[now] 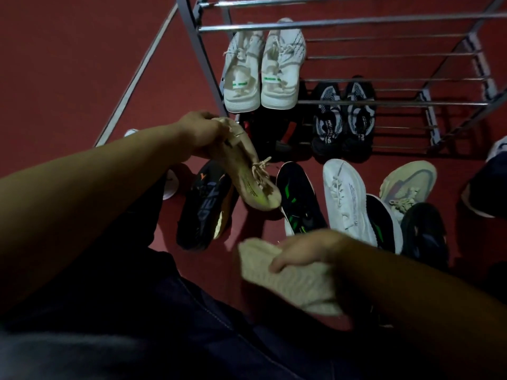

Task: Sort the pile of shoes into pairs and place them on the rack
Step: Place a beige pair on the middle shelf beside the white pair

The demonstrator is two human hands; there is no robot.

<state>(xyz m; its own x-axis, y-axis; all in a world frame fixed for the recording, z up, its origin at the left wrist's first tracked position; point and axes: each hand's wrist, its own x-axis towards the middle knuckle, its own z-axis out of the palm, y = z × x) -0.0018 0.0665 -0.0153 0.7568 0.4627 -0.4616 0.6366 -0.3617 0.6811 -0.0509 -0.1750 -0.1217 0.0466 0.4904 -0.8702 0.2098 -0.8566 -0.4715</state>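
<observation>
Left hand point(201, 130): fingers curled round the heel end of a beige knit sneaker with tan laces point(251, 174), held in the air, toe tilted down and away from the fingers.
Right hand point(304, 249): fingers and thumb clamped over a cream ribbed-knit sneaker point(299, 283), blurred, lifted low and close to the body, sole side showing below the fingers.
Just below the left fingers: black sneaker with grey lettering and an orange mark point(204, 207) on the floor, partly under the beige shoe's toe.
Between the two hands: black sneaker with bright green stripes point(297, 198), on the floor.
Beyond the right fingers: white knit sneaker point(347, 196), leaning on a second black and green sneaker point(380, 223); past these a pale cream and mauve sneaker point(408, 185) and a dark sneaker point(424, 231).
Above the left fingers: grey metal-bar shoe rack point(356, 23), with a pair of white lace-up sneakers with green labels point(263, 69) side by side on a middle shelf.
Lower shelf, well beyond both hands: pair of black and grey patterned sneakers point(343, 119), toes toward the camera; beside them, dark shoes in shadow, hard to make out.
Underneath everything: dark red floor point(82, 64).
Nearest the camera: person's dark trousers point(137, 311), beneath both forearms.
</observation>
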